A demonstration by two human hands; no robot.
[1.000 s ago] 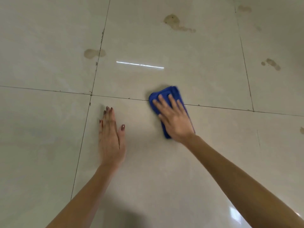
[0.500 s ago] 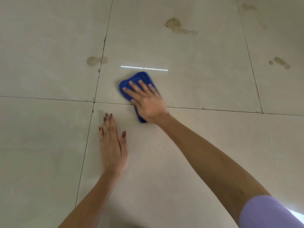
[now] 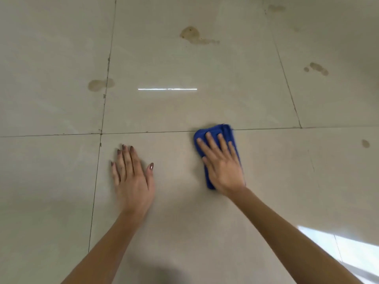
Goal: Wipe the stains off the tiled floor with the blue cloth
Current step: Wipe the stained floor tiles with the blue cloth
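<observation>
A folded blue cloth [image 3: 215, 132] lies on the glossy beige tiled floor [image 3: 205, 212], just below a horizontal grout line. My right hand [image 3: 222, 165] presses flat on it, fingers spread, covering most of the cloth. My left hand [image 3: 132, 177] rests flat on the bare tile to the left, holding nothing. Brown stains show farther away: a large stain [image 3: 191, 34] at the top centre, one stain [image 3: 100, 84] across the left vertical grout line, a double spot [image 3: 317, 68] at the right, and a small spot [image 3: 365, 143] at the far right.
A faint stain [image 3: 275, 8] marks the tile at the top right. A thin strip of reflected light [image 3: 167, 89] lies on the middle tile, and a bright window reflection [image 3: 338, 249] shows at the lower right.
My right hand slid the cloth from the upper left, above the grout line, back down to the right. My left hand stayed planted on the floor.
</observation>
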